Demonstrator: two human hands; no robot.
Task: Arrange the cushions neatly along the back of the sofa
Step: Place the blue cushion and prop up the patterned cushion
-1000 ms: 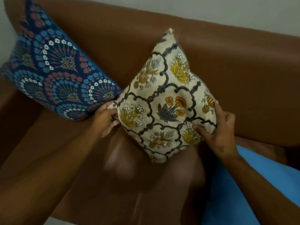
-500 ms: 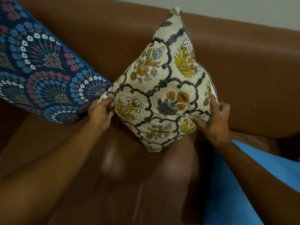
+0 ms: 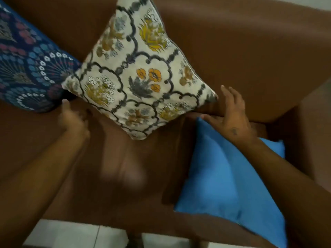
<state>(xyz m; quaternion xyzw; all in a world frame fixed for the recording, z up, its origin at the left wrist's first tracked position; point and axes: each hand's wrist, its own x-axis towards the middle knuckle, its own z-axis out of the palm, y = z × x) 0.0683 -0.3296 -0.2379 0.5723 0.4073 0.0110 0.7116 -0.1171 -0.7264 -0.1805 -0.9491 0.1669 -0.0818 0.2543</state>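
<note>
Both hands empty: left hand (image 3: 73,120) blurred, right hand (image 3: 231,113) with fingers spread.

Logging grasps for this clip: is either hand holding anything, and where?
Nothing is held. Left hand and right hand are open, both clear of the floral cushion.

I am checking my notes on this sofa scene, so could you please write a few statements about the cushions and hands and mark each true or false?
1. The floral cushion leans against the sofa back. True.
2. The right hand grips the floral cushion. False: it is open, fingers spread, beside the cushion's corner.
3. The plain blue cushion lies flat on the seat. True.
4. The patterned dark blue cushion sits to the right of the floral one. False: it is on the left.
5. The left hand holds the plain blue cushion. False: it holds nothing, below the two patterned cushions.
</note>
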